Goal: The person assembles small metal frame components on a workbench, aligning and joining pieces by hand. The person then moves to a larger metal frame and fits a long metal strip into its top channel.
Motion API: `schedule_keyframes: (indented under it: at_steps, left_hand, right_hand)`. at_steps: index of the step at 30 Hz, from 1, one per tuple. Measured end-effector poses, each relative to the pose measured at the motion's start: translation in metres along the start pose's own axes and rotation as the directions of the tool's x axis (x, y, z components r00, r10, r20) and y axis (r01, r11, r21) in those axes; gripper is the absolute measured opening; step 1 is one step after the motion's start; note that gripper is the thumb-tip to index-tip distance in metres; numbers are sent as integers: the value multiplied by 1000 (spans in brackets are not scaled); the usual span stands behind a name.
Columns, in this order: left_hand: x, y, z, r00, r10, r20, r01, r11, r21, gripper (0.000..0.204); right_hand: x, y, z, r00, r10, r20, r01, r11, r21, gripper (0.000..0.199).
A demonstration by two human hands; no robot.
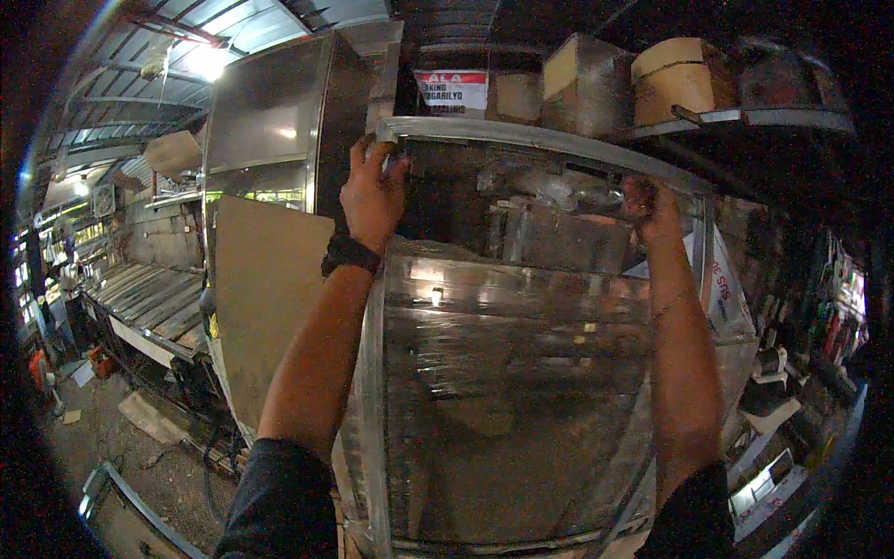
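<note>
In front of me stands a tall metal frame (374,401) with clear plastic film (456,298) stretched shiny across its middle. My left hand (372,196), with a dark band at the wrist, is raised to the frame's upper left corner. Its fingers are curled, and what lies between them is too dark to make out. My right hand (656,210) is up at the frame's right side, fingers closed. A bunched, see-through strip of plastic (559,189) runs across the upper opening and reaches those fingers. The inside of the frame is mostly dark.
A tall steel cabinet (265,121) stands at the left, with a brown board (270,298) leaning below it. Overhead at the right, a shelf (745,119) carries boxes and a round yellowish container (680,74). A slatted bench (149,293) is farther left. Clutter lies at lower right.
</note>
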State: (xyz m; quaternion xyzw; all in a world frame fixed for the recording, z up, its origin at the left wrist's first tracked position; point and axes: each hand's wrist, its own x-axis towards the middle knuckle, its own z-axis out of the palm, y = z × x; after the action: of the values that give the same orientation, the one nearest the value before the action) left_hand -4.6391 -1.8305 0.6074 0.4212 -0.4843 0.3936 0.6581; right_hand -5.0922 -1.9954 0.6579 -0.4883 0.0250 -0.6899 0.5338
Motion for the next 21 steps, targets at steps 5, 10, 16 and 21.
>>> schedule_keyframes:
  at_steps: [5,10,16,21]
  left_hand:
    - [-3,2,-4,993,114,-15,-113,990,84,23]
    - [-13,7,-14,985,167,34,-168,985,36,21]
    - [-12,9,-13,984,166,61,-174,972,156,24]
    - [-11,6,-9,963,270,-20,-265,955,135,24]
  right_hand:
    - [-37,5,27,986,-128,-109,117,988,-101,16]
    - [-44,14,20,988,-135,-76,117,971,-210,26]
    - [-33,28,15,978,-195,-78,186,976,-116,29]
    - [-46,22,30,967,-211,-145,186,968,-169,31]
